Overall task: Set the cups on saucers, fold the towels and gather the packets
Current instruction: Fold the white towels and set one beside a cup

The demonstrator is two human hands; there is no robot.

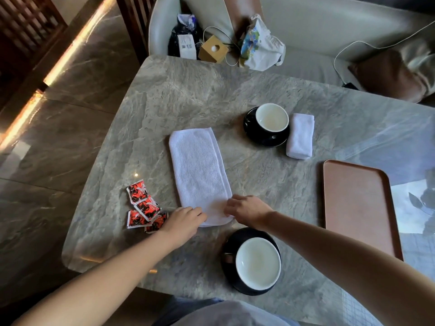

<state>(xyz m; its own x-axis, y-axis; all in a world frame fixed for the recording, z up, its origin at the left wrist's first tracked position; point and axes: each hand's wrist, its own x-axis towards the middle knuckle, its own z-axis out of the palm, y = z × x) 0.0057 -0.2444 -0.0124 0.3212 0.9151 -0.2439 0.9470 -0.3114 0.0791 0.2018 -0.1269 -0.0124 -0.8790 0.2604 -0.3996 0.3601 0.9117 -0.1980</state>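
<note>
Risk sits at the near end of the long white towel [200,175] on the counter [270,180]: left hand [186,220] and right hand [247,209] pinch its corners; an uneven lift would skew the fold, or brush the red packets [143,205] just beside

White towel [199,170], red-black packets [143,204], grey-veined table [188,95].

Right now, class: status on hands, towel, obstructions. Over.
Both hands, left and right, on long towel's near end, grip unclear. Second towel folded. Packets scattered. Nothing obstructing.
</note>
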